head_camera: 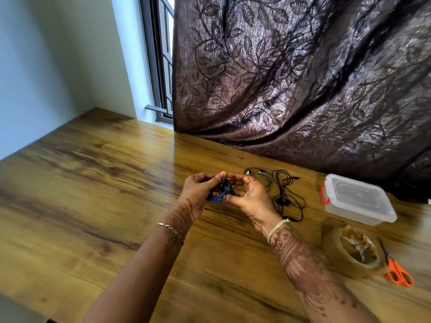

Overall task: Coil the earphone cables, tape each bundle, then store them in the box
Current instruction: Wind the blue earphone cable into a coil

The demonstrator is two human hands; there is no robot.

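Both hands hold a coiled blue earphone cable (220,193) above the wooden table (93,183). My left hand (198,194) grips the bundle from the left, thumb on top. My right hand (250,198) pinches it from the right. A loose black earphone cable (288,194) lies on the table just right of my right hand. A silvery earphone cable (258,174) lies behind it. The clear plastic box (356,199), lid on with an orange clip, stands further right. A brown tape roll (353,250) sits in front of the box.
Orange-handled scissors (396,269) lie right of the tape roll. A dark patterned curtain (303,78) hangs down onto the table's far edge. A window and a pale wall stand at the left back.
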